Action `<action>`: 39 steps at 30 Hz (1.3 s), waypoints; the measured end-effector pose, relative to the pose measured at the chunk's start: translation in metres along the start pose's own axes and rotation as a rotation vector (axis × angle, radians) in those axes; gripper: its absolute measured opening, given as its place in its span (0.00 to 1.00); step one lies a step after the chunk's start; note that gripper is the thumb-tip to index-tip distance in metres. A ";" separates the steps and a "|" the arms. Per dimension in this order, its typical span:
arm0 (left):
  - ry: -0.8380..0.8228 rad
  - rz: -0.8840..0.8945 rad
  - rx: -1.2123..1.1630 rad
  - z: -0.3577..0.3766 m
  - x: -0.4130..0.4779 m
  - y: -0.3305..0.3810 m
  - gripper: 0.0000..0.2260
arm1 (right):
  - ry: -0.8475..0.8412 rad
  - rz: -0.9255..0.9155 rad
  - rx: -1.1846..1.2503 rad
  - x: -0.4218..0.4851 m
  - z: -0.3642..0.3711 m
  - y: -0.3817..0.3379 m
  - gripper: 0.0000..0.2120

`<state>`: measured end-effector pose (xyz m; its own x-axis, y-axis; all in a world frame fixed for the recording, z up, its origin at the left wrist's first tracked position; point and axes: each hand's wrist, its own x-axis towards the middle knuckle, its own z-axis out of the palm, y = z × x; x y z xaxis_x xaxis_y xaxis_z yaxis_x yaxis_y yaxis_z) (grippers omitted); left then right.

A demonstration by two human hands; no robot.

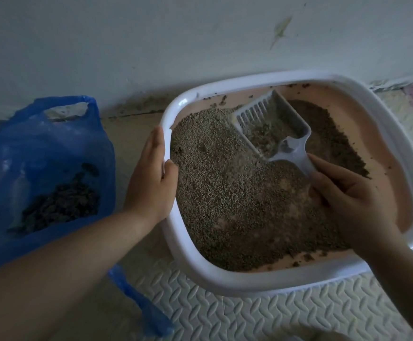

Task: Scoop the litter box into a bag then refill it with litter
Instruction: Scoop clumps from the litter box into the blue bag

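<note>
Scooping a litter box, with a blue bag waiting beside it.

The white-rimmed litter box (pixel 237 284) fills the centre and right of the frame and sits on a patterned floor mat (pixel 249 318). A slotted scoop (pixel 274 126) lies in its upper middle, holding some litter. The right hand (pixel 355 205) has its fingers wrapped round the handle. The left hand (pixel 151 178) grips the left rim, thumb hooked inside. The open blue bag (pixel 40 148) at left holds dark clumps (pixel 60 205). Best done by shaking the scoop gently so clean grains (pixel 225 188) drop through, then carrying it level to the bag. The dark patch at right likely needs scooping next.
</note>
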<state>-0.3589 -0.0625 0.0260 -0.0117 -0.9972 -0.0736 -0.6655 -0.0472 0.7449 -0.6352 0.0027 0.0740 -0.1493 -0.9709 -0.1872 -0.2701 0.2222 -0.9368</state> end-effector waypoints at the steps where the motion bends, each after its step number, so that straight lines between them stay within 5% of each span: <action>1: 0.002 0.000 0.000 0.000 0.000 0.000 0.26 | 0.009 0.008 -0.012 0.001 0.000 0.000 0.12; 11: -0.001 0.000 -0.011 0.000 0.000 -0.001 0.26 | -0.002 0.022 -0.087 0.002 -0.002 0.004 0.12; 18: -0.004 -0.014 -0.028 0.000 -0.001 0.001 0.25 | -0.533 0.124 -0.456 0.037 0.011 -0.001 0.11; 22: -0.003 -0.017 -0.039 0.000 -0.002 0.001 0.25 | -0.612 0.112 -0.629 0.076 0.030 -0.010 0.09; 32: 0.017 -0.015 -0.066 0.002 0.000 0.000 0.29 | -0.673 -0.028 -0.566 0.134 0.057 -0.010 0.11; 39: 0.016 -0.023 -0.039 0.002 -0.002 0.000 0.27 | -0.650 -0.022 -0.288 0.125 0.047 0.023 0.13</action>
<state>-0.3601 -0.0608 0.0250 0.0154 -0.9966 -0.0810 -0.6356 -0.0723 0.7686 -0.6158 -0.1181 0.0153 0.4327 -0.8119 -0.3919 -0.5204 0.1300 -0.8439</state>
